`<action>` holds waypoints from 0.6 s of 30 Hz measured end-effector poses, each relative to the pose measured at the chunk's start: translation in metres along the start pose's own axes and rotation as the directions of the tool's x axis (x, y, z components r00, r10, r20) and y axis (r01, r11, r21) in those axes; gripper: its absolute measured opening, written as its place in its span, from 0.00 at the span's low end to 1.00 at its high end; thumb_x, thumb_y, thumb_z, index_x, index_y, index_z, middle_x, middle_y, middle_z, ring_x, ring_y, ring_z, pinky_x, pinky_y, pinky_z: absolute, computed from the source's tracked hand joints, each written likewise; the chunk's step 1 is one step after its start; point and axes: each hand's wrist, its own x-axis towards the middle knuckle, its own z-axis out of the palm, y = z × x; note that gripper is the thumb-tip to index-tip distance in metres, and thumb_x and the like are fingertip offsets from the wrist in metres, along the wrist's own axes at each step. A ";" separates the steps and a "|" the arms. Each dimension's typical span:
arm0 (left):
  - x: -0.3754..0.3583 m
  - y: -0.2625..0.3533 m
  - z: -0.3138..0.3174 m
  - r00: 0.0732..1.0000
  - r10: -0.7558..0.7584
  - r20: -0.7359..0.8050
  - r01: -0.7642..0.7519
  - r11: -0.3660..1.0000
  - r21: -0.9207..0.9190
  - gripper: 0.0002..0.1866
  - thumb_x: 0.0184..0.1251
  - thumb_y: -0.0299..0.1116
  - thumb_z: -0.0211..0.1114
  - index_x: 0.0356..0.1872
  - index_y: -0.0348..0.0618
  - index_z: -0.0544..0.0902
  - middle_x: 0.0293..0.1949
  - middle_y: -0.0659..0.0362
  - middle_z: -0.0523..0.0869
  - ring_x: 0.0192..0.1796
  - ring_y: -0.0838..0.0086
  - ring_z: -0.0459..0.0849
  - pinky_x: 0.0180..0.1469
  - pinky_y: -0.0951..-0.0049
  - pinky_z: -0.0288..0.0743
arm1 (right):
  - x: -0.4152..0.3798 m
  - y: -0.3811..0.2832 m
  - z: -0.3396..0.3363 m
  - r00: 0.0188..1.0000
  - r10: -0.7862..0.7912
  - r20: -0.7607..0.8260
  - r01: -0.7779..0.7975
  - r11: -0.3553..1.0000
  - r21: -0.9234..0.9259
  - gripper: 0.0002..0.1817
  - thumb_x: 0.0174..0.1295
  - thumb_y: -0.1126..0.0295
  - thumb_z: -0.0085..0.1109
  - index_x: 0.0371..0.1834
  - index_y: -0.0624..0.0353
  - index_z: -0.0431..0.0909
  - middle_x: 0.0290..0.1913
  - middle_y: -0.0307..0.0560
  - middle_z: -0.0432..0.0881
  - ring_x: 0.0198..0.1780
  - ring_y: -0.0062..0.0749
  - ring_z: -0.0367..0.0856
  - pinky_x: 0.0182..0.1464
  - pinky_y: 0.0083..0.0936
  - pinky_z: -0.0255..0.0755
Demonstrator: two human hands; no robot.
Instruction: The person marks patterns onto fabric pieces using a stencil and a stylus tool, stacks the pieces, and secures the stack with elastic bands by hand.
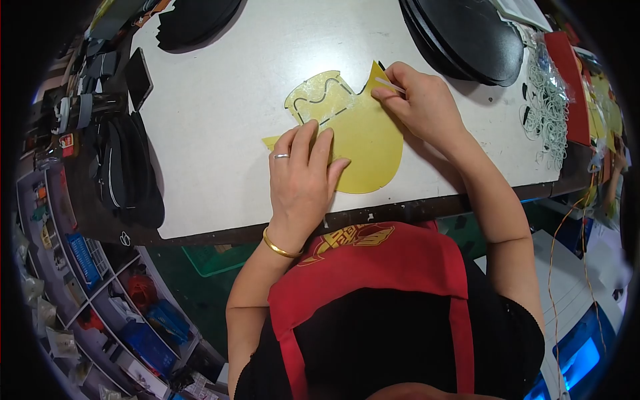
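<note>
A yellow template sheet with cut slots and a wavy line lies flat on the white worktable. My left hand, with a ring and a gold bangle, rests on its left part, fingers spread and pressing down. My right hand is closed at the sheet's upper right point, pinching a thin white pen-like stick. The stick's tip lies over the yellow point. A sliver of black material shows beside that point; what lies beneath the sheet is mostly hidden.
Black stacked pieces lie at the back left, back right and left edge. A dark phone-like slab stands at left. Pale loose cords pile at right beside a red panel. A shelf stands below left.
</note>
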 end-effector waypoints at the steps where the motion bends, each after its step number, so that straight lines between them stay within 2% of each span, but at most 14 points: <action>1: 0.000 0.001 0.000 1.000 -0.006 0.006 0.006 1.000 0.005 0.29 0.55 0.34 0.78 0.59 0.38 0.81 0.60 0.49 0.80 0.60 0.51 0.76 0.61 0.57 0.73 | 0.000 -0.001 -0.002 1.000 -0.010 -0.004 0.010 0.996 -0.084 0.17 0.69 0.55 0.63 0.41 0.60 0.82 0.28 0.53 0.85 0.30 0.47 0.85 0.36 0.36 0.77; 3: 0.000 0.003 -0.001 1.000 -0.014 0.015 0.014 1.000 0.009 0.29 0.55 0.35 0.78 0.59 0.39 0.81 0.60 0.48 0.79 0.60 0.51 0.77 0.60 0.56 0.74 | 0.002 -0.005 -0.012 0.999 -0.047 -0.005 0.045 0.967 -0.249 0.16 0.70 0.54 0.60 0.41 0.57 0.83 0.27 0.53 0.86 0.32 0.50 0.87 0.37 0.40 0.79; 6: 0.002 0.008 -0.008 0.999 -0.026 0.034 0.026 1.000 0.013 0.28 0.56 0.37 0.77 0.59 0.40 0.81 0.61 0.47 0.78 0.60 0.50 0.77 0.60 0.56 0.74 | 0.010 -0.016 -0.036 0.985 -0.107 -0.137 0.087 0.985 -0.147 0.14 0.72 0.54 0.57 0.41 0.52 0.82 0.28 0.47 0.85 0.33 0.47 0.85 0.37 0.40 0.78; 7: 0.003 0.010 -0.010 0.998 -0.031 0.047 0.030 0.999 0.016 0.28 0.57 0.38 0.77 0.58 0.40 0.81 0.62 0.47 0.78 0.61 0.50 0.77 0.60 0.56 0.74 | 0.012 -0.021 -0.040 0.934 -0.292 -0.206 0.242 0.941 -0.237 0.13 0.73 0.55 0.54 0.42 0.50 0.84 0.30 0.45 0.84 0.35 0.44 0.84 0.36 0.40 0.76; 10: 0.001 0.011 -0.010 0.997 -0.030 0.066 0.028 0.999 0.022 0.27 0.58 0.39 0.76 0.58 0.42 0.81 0.62 0.46 0.77 0.61 0.49 0.77 0.60 0.55 0.74 | 0.021 -0.047 -0.036 0.882 -0.467 -0.053 0.453 0.875 -0.169 0.15 0.75 0.54 0.53 0.43 0.49 0.86 0.33 0.45 0.85 0.37 0.45 0.84 0.36 0.39 0.76; 11: 0.001 0.011 -0.009 0.997 -0.027 0.067 0.025 0.999 0.026 0.27 0.58 0.39 0.76 0.58 0.42 0.81 0.63 0.46 0.77 0.61 0.49 0.77 0.60 0.55 0.74 | 0.025 -0.052 -0.026 0.904 -0.426 0.015 0.424 0.902 0.076 0.17 0.76 0.54 0.51 0.45 0.51 0.86 0.32 0.46 0.86 0.36 0.46 0.85 0.39 0.38 0.77; 12: 0.001 0.010 -0.009 0.998 -0.017 0.063 0.016 1.000 0.021 0.27 0.58 0.40 0.76 0.58 0.42 0.81 0.63 0.46 0.77 0.61 0.49 0.77 0.60 0.55 0.74 | 0.029 -0.062 -0.018 0.946 -0.226 0.231 0.174 0.958 0.226 0.18 0.76 0.53 0.50 0.47 0.53 0.85 0.30 0.48 0.87 0.37 0.48 0.86 0.41 0.40 0.78; 14: 0.001 0.008 -0.009 0.998 -0.001 0.056 0.000 1.000 0.012 0.27 0.58 0.40 0.76 0.59 0.43 0.81 0.63 0.45 0.77 0.62 0.49 0.76 0.60 0.55 0.74 | 0.040 -0.061 0.006 0.862 -0.414 0.291 0.367 0.907 0.204 0.20 0.76 0.51 0.50 0.48 0.54 0.84 0.29 0.49 0.87 0.35 0.49 0.87 0.40 0.42 0.78; 18: -0.001 0.009 -0.008 0.999 -0.025 0.048 0.024 1.000 0.012 0.27 0.59 0.40 0.75 0.59 0.44 0.81 0.62 0.45 0.76 0.63 0.50 0.76 0.61 0.55 0.74 | 0.064 -0.065 0.020 0.860 -0.422 0.287 0.426 0.903 0.050 0.19 0.77 0.54 0.52 0.45 0.59 0.83 0.31 0.49 0.88 0.35 0.47 0.88 0.40 0.37 0.78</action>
